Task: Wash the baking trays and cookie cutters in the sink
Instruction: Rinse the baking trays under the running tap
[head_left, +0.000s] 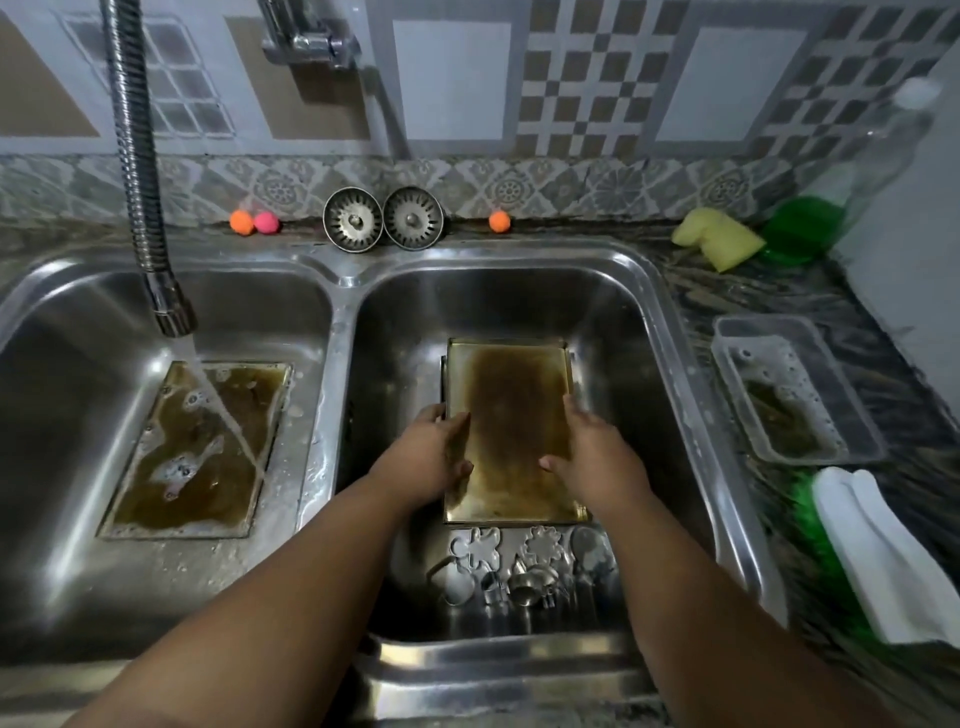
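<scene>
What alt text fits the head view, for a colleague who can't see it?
The left hand and right hand hold a brown-stained baking tray by its long edges in the right basin of a steel sink. Cookie cutters lie nearer the person in that basin. In the left basin a faucet runs water onto a second tray.

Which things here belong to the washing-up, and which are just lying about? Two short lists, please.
Job: right-basin tray, gripped by left hand and right hand; left-basin tray under the running tap; cookie cutters; sponge.
Lying about: coloured balls; sink strainers; white cloth; plastic container.
</scene>
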